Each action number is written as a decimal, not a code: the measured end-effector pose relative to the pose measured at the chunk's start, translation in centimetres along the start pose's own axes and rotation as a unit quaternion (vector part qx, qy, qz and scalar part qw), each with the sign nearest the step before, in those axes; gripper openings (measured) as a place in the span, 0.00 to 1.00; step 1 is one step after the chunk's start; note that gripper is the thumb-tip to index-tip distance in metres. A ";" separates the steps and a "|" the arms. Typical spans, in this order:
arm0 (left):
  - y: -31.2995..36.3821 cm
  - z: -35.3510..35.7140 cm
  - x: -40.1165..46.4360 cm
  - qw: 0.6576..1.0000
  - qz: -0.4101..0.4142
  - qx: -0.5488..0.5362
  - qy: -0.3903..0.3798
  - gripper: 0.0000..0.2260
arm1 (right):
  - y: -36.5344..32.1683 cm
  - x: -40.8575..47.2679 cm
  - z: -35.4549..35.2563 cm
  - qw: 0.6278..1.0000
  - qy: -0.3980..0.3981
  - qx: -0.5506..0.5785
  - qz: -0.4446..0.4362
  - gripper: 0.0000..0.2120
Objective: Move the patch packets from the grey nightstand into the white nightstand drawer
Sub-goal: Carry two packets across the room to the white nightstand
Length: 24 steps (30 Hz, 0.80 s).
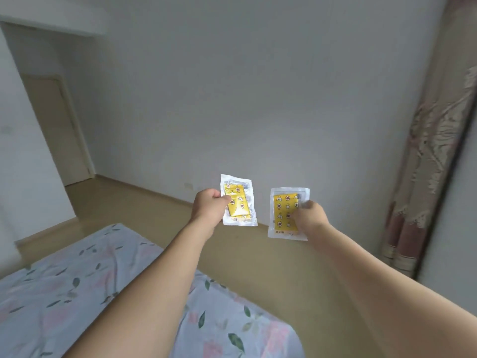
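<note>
1. Out over the floor beside the bed (85, 293), the left hand (210, 209) pinches 1 patch packet (238, 201) by its edge, and the right hand (308, 215) pinches another packet (284, 215).
2. Both packets ride upright in mid-air; neither nightstand is in view.
3. Best play: keep both pinches firm and carry level until the white drawer shows.

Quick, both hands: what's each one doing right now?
Left hand: closed, holding a patch packet by its edge.
Right hand: closed, holding a second patch packet.
</note>
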<state>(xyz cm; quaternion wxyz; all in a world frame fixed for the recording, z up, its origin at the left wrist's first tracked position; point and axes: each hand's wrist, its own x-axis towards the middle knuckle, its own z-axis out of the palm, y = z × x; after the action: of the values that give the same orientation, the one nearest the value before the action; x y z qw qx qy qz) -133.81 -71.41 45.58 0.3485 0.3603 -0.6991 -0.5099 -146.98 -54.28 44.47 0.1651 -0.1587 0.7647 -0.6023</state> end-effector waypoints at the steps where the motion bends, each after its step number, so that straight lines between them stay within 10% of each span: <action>1: 0.3 2.2 1.8 1.000 0.003 -0.014 -0.014 0.09 | 0.1 2.3 -0.6 1.000 0.010 0.002 0.000 0.09; 24: 4.8 45.8 40.9 0.993 0.063 0.018 -0.095 0.05 | 1.3 56.6 -14.2 0.990 0.105 0.083 0.033 0.08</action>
<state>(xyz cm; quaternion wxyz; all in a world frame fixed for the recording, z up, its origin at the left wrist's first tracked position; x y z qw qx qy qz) -193.98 -84.37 44.23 0.3052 0.2713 -0.7596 -0.5063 -203.99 -66.64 42.88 0.1161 -0.0547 0.7299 -0.6714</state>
